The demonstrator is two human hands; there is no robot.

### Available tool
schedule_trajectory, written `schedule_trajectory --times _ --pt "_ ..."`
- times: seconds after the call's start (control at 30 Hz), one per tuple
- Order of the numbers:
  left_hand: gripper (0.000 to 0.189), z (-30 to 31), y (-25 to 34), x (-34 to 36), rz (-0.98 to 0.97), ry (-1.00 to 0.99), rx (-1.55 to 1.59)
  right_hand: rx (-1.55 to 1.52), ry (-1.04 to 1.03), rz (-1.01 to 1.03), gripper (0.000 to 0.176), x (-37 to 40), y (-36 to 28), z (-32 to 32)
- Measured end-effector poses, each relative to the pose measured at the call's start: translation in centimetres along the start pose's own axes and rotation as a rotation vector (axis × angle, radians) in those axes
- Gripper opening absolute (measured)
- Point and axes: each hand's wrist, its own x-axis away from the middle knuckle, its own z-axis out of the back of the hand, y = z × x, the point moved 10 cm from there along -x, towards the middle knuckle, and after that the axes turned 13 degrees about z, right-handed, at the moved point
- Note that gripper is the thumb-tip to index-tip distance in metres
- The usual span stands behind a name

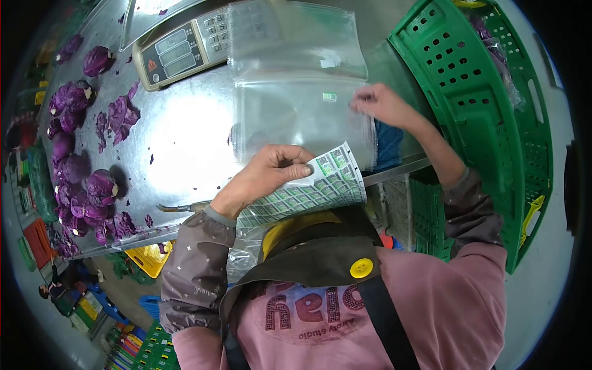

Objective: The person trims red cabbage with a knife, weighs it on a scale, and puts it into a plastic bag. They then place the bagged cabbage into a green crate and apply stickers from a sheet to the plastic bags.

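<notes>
My left hand (269, 172) is closed on a sheet of green-and-white printed stickers (308, 191), its thumb on top near the sheet's upper corner. My right hand (387, 106) hovers at the right edge of clear plastic bags (283, 117), fingers curled together and fingertips a little blurred; what they pinch, if anything, I cannot make out. Just left of those fingertips, a small green-and-white sticker (330, 97) is on the upper bag. Higher up, a second small label (330, 63) with a whitish face shows on another bag.
A digital scale (179, 55) stands at the back, partly under the bags. Purple cabbages (74, 166) and loose leaves lie along the left of the metal table (148, 203). A knife-like tool (179, 208) lies near the front edge. Green crates (475, 117) stand at right.
</notes>
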Motion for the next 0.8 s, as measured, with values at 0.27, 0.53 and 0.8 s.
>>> schedule_trajectory --times 0.27,0.53,0.8 --pt "0.013 1.8 -1.2 -0.5 0.113 0.176 -0.009 0.784 0.713 0.198 0.016 -1.2 -8.1 10.7" --pt "0.014 0.4 -0.9 -1.2 0.119 0.013 0.145 0.373 -0.234 0.645 0.025 0.1 -17.1 -6.0" --pt "0.011 -1.5 -1.6 -1.4 0.168 -0.129 0.176 0.609 -0.268 0.764 0.023 2.5 -18.0 -7.2"
